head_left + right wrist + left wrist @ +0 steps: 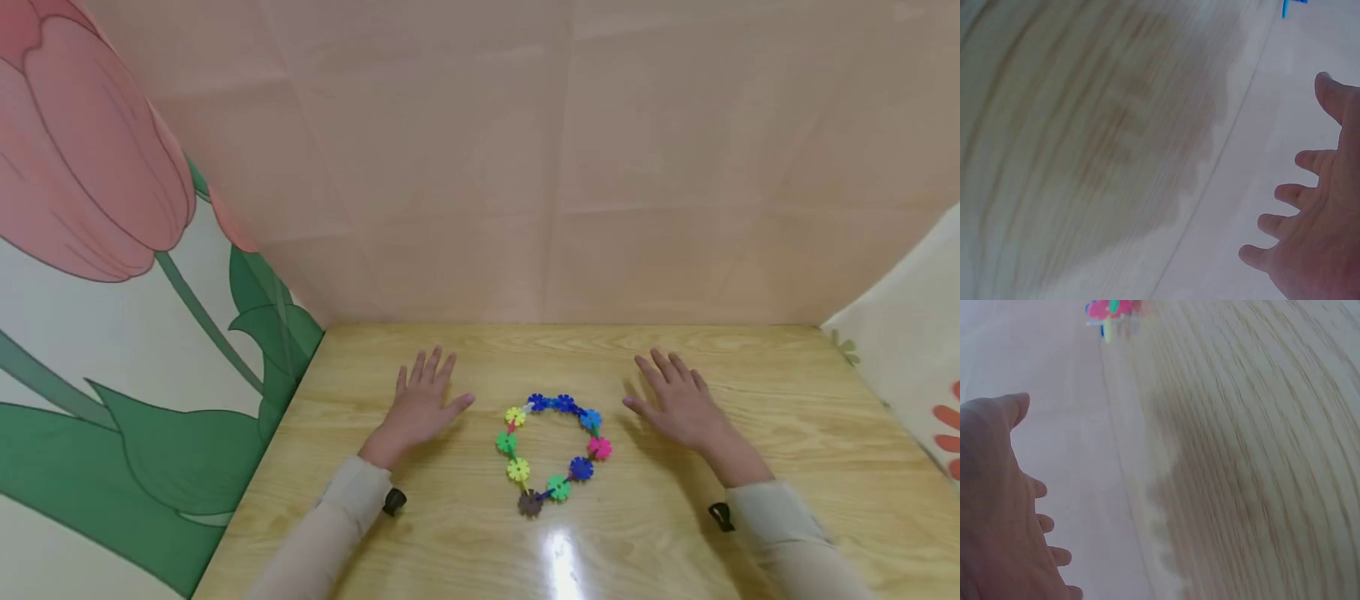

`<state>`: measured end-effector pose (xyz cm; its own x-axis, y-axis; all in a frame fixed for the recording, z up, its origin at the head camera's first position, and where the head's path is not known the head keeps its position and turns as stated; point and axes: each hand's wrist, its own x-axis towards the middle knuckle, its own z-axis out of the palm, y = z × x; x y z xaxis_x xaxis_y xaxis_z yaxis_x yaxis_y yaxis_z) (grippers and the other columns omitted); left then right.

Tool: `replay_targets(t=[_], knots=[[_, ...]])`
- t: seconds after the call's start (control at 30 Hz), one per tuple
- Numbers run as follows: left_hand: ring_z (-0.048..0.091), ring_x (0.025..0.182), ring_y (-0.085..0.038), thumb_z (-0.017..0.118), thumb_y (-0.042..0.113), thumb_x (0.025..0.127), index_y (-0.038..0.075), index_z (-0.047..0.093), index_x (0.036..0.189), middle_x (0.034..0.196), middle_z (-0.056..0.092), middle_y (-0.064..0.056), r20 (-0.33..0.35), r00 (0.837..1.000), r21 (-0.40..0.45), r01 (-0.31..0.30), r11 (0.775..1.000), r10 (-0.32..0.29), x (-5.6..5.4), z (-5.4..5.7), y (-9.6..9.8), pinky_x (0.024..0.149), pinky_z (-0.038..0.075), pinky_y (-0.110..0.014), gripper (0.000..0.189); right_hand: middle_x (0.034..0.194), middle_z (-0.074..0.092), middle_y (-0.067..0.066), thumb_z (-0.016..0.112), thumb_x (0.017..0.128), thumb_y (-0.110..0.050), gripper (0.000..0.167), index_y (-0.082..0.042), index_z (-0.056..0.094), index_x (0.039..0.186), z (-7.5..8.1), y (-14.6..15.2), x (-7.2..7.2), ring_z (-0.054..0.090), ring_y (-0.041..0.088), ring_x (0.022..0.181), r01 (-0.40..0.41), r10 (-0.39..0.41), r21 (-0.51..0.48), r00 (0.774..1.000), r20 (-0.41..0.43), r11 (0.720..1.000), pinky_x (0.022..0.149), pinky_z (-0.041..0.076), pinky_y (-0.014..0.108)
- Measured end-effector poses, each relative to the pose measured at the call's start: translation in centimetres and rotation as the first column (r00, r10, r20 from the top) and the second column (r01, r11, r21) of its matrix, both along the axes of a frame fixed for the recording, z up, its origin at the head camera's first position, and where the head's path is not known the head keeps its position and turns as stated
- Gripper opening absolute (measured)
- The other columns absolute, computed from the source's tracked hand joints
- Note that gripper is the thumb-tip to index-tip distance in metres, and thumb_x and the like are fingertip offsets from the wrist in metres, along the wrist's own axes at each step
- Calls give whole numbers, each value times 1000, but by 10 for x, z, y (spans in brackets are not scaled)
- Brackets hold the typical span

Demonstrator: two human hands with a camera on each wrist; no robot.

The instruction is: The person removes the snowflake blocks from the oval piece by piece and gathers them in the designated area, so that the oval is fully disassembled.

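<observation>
A closed ring of plastic snowflake connector discs [518,470] lies on the wooden table [450,550] between the two hands. Its discs are blue, green, yellow, pink and dark brown, some joined by discs standing on edge. To the left of the ring, the left hand [417,410] is held palm down with fingers spread and the thumb toward the ring. On the other side, the right hand [681,408] mirrors it, fingers extended. Neither hand touches the ring or holds anything. Both wrist views show shadows below the hands; part of the ring, a pink disc [1110,307], shows in the left one.
A plain pinkish cloth [555,167] hangs behind the table's back edge. On the left stands a tulip-patterned cloth [97,150], and on the right a white one with a red flower print [915,333]. A bright light reflection falls near the front of the table.
</observation>
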<state>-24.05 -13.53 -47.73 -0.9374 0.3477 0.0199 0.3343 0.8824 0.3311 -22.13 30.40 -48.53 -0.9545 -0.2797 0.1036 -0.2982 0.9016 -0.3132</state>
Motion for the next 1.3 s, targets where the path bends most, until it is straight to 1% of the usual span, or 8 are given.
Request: replay_targets(t=[0.23, 0.33, 0.5, 0.63, 0.77, 0.97, 1.2, 1.3], knots=[[-8, 155, -33, 37, 66, 102, 19, 13, 164, 170, 1, -10, -5, 1000, 14, 24, 1000, -24, -4, -3, 18, 120, 0, -64, 82, 164, 12, 28, 50, 103, -55, 81, -5, 22, 161, -3, -16, -6, 9, 54, 148, -22, 22, -2, 1000, 3, 1000, 112, 10, 75], [-6, 155, -33, 34, 69, 101, 19, 13, 164, 170, 1, -10, -4, 999, -12, 35, 999, -35, -6, -6, 26, 121, 1, -63, 83, 165, 13, 27, 50, 103, -54, 81, -4, 23, 160, -3, -22, -7, 11, 54, 148, -34, 34, 3, 999, -1, 999, 113, 12, 74], [-3, 156, -34, 36, 68, 101, 18, 15, 164, 170, 2, -10, -3, 998, -13, 59, 998, -59, -6, -11, 38, 121, 2, -63, 82, 163, 17, 28, 52, 103, -52, 79, -4, 26, 159, -1, -32, -8, 15, 55, 147, -58, 58, -3, 998, -18, 998, 113, 15, 73], [-1, 156, -35, 33, 71, 100, 17, 17, 163, 170, 3, -11, -10, 996, -13, 88, 996, -88, -7, -12, 48, 121, 3, -62, 84, 162, 19, 29, 54, 102, -51, 78, -3, 28, 158, -3, -39, -9, 19, 55, 145, -71, 71, -9, 997, -21, 997, 112, 18, 73], [-2, 156, -33, 30, 73, 99, 19, 16, 164, 170, 2, -9, 7, 994, -27, 107, 994, -107, -7, -11, 58, 122, 5, -60, 85, 162, 18, 29, 54, 102, -51, 78, -3, 28, 158, -8, -45, -12, 22, 57, 143, -91, 91, -8, 996, -8, 996, 108, 25, 76], [1, 156, -34, 41, 67, 100, 20, 16, 164, 170, 1, -8, 35, 990, -20, 141, 990, -140, -6, -12, 72, 122, 10, -60, 83, 162, 19, 29, 57, 102, -47, 76, -3, 30, 158, -14, -55, -16, 27, 58, 141, -115, 115, -13, 993, -6, 993, 104, 33, 74], [6, 156, -33, 44, 69, 98, 18, 17, 163, 170, 2, -8, 39, 984, -90, 178, 980, -175, -8, -16, 85, 121, 19, -59, 87, 159, 26, 30, 60, 100, -47, 75, -3, 35, 155, -13, -69, -18, 32, 58, 138, -141, 141, -13, 990, 0, 990, 101, 38, 72], [6, 156, -33, 50, 64, 99, 18, 18, 163, 170, 3, -8, 52, 981, -83, 190, 978, -187, -8, -17, 91, 121, 20, -57, 85, 156, 31, 31, 62, 100, -44, 73, -2, 38, 154, -15, -73, -18, 37, 57, 135, -158, 158, -8, 987, -16, 987, 99, 41, 70]])
